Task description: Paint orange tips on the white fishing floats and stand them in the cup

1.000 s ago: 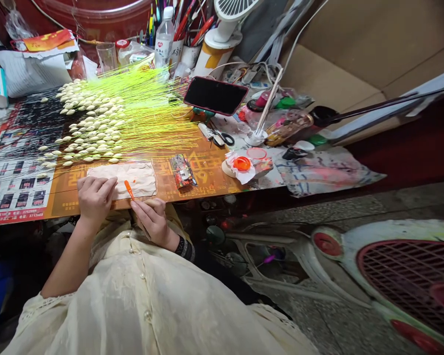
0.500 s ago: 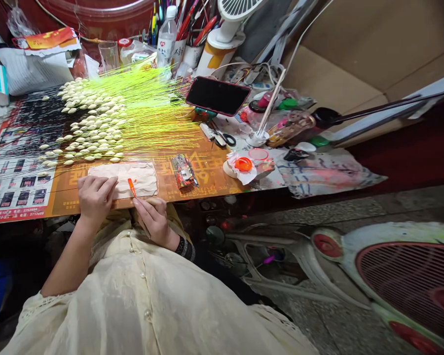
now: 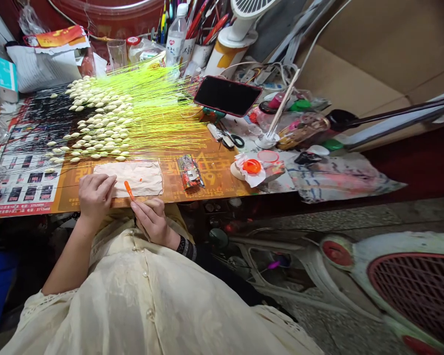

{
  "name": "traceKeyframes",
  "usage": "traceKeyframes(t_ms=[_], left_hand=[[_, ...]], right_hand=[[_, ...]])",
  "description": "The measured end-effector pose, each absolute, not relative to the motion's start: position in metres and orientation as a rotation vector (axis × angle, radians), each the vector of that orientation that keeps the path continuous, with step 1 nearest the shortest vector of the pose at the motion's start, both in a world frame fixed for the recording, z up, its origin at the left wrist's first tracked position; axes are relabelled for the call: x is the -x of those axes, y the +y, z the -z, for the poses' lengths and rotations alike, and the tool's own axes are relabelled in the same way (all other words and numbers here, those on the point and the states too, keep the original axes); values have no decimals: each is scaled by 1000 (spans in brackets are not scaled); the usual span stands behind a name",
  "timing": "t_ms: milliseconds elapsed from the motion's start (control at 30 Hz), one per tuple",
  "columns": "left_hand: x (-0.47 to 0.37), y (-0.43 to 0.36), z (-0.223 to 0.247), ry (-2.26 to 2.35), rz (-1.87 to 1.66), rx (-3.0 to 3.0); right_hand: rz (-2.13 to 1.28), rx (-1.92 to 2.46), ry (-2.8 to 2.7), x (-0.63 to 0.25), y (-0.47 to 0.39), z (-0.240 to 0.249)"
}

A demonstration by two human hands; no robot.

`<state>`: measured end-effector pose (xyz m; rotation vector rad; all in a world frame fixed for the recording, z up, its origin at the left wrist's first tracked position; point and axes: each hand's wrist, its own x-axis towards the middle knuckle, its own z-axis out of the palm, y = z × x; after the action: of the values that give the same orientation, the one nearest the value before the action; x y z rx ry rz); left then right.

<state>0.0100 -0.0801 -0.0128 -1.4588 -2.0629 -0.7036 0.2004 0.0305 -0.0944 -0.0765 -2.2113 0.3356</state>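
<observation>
Piece (image 3: pixel 128 189), slim and bright orange, left of frame centre, juts from the right hand (image 3: pixel 151 219), bunched around its hidden lower end; the left hand (image 3: pixel 95 196) curls, its hold unclear. Wrinkled sheet (image 3: pixel 150 172) beyond; pale pods (image 3: pixel 99 131), upper left.

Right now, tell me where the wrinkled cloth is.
In the head view, the wrinkled cloth lies on the table, left of centre, with the left hand over its lower left corner and a paint-stained block to its right.
</observation>
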Motion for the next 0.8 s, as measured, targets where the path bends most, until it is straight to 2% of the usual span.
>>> traceKeyframes(t_ms=[800], left_hand=[[-10,-85,12,-2060,683,1436]], right_hand=[[-327,106,-2123,-192,26,93]])
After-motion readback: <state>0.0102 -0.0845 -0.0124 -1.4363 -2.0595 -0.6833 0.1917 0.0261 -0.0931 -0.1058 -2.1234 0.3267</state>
